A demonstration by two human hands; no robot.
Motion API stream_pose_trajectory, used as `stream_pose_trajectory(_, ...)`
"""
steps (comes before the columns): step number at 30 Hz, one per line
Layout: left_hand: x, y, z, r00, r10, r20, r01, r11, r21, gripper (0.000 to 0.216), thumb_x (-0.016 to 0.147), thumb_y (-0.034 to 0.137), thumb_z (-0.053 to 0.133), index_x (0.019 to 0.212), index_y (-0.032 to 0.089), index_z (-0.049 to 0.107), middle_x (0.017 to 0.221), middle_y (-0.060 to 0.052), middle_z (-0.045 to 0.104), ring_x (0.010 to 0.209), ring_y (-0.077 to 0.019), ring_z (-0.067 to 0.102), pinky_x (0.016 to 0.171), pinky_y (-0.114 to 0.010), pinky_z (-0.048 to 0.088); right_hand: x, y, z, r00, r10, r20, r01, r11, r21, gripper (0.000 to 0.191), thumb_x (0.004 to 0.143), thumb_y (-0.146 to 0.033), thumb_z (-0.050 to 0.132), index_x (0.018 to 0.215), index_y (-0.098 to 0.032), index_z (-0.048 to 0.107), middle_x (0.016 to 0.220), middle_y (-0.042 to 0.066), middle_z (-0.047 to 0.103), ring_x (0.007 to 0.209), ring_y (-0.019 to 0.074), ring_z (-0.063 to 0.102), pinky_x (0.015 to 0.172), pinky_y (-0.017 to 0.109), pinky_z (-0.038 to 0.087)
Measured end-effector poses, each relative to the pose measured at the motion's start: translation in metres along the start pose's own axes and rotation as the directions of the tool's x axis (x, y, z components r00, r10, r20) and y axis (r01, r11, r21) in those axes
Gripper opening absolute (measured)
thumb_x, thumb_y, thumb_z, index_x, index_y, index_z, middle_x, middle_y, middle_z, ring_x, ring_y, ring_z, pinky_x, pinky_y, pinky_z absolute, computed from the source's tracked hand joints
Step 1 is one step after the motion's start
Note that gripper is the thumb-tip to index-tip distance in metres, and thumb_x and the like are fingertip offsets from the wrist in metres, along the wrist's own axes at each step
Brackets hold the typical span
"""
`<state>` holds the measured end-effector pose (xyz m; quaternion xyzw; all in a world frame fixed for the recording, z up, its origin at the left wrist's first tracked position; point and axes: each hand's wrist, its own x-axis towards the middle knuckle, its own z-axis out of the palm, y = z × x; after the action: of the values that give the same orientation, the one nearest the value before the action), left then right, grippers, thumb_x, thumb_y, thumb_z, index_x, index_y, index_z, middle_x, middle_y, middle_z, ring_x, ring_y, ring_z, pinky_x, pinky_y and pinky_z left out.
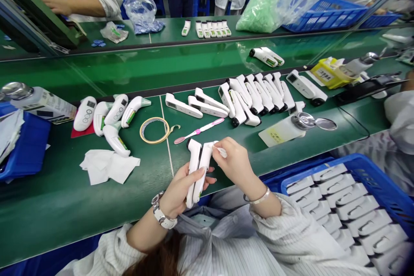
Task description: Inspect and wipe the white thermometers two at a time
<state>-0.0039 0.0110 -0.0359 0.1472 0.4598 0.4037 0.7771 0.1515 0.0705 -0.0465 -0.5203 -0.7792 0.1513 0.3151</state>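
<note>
the left hand point(181, 189) is closed around the grips of two white plastic gun-shaped thermometers point(197, 168). it holds them side by side and upright over the near edge of the green table point(64, 198), to the lower right of the flat ring of yellowish tape point(154, 130). the right hand point(234, 164) pinches a small white wipe point(221, 152) between thumb and fingertips and presses it against the head of the right-hand unit, so the two hands meet at the thermometers, a little further right of the tape.

the shells look light, stiff and smooth (glossy plastic tends to slide in a loose grip). the narrow handle is probably the sound place to hold, leaving the head free. the display and the sensor end are likely the delicate parts. the wipe looks soft and limp and should need only a fingertip pinch.

a pink plastic toothbrush point(199, 130) lies just right of the tape, and a crumpled white tissue point(108, 166) lies to its lower left.
</note>
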Motion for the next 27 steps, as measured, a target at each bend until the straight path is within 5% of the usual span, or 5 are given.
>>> stream_pose_trajectory(5,0.0,0.0,0.0,1.0,-0.001,-0.005,0.001,1.0,-0.012,0.031,0.079,0.02,0.063,0.107,0.01,0.054,0.104,-0.014,0.065,0.074,-0.0154,0.067,0.058,-0.019,0.051,0.004,0.01,-0.012,0.997,0.056,-0.045,-0.055,0.998,0.029,0.007,0.08,-0.019,0.055,0.075,-0.016,0.06,0.075,0.005,0.062,0.07,0.0187,0.059,0.065,0.028,0.045)
stream_pose_trajectory(11,0.0,0.001,0.0,1.0,-0.011,-0.011,0.011,1.0,-0.026,0.03,0.079,0.019,0.063,0.106,0.009,0.054,0.101,-0.014,0.066,0.073,-0.0159,0.067,0.057,-0.018,0.051,0.007,0.008,-0.023,0.998,0.06,0.026,-0.063,0.988,0.138,0.013,0.087,-0.028,0.051,0.079,-0.018,0.057,0.061,-0.003,0.058,0.048,0.0109,0.052,0.045,0.021,0.042)
stream_pose_trajectory(16,0.0,0.001,-0.001,1.0,-0.006,0.005,0.006,1.0,-0.024,0.031,0.08,0.02,0.062,0.108,0.01,0.055,0.103,-0.014,0.066,0.075,-0.0161,0.067,0.059,-0.019,0.051,0.003,0.004,-0.003,0.999,-0.03,-0.036,0.034,0.993,0.114,0.01,0.086,-0.019,0.05,0.086,-0.016,0.06,0.083,0.006,0.056,0.076,0.0164,0.057,0.069,0.029,0.048)
stream_pose_trajectory(22,-0.001,0.001,0.0,1.0,-0.01,0.01,0.01,1.0,-0.01,0.032,0.08,0.02,0.062,0.109,0.01,0.055,0.103,-0.013,0.065,0.076,-0.0157,0.067,0.06,-0.018,0.051,0.001,0.011,-0.007,0.981,-0.182,0.062,0.18,0.983,0.039,0.018,0.088,-0.021,0.048,0.095,-0.017,0.064,0.088,0.008,0.055,0.079,0.0184,0.054,0.068,0.031,0.046)
stream_pose_trajectory(27,-0.002,0.001,0.001,1.0,-0.014,0.006,0.014,1.0,0.01,0.032,0.08,0.021,0.062,0.109,0.01,0.052,0.106,-0.014,0.064,0.077,-0.0158,0.066,0.06,-0.019,0.051,0.005,0.008,-0.015,0.991,-0.102,0.093,0.107,0.993,-0.054,0.011,0.083,-0.016,0.054,0.086,-0.016,0.065,0.084,0.006,0.058,0.073,0.0166,0.058,0.065,0.028,0.047)
